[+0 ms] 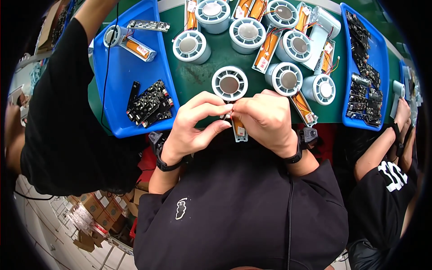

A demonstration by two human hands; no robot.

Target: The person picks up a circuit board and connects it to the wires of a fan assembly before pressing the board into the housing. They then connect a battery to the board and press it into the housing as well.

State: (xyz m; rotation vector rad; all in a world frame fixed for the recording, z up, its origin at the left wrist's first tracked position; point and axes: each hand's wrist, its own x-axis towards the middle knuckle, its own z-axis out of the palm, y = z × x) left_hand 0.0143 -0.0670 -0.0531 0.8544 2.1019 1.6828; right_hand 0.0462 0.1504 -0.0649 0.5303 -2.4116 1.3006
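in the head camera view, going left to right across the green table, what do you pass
Left blue tray with a heap of black circuit boards → left hand → round white fan unit just above the hands → right hand → white fan unit → right blue tray of dark circuit boards.

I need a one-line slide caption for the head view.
Left hand and right hand pinch a small part above a handle-shaped housing on a green workbench.

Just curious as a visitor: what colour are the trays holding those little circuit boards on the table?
Bright blue trays, clearest in the head view, with black circuit boards inside.
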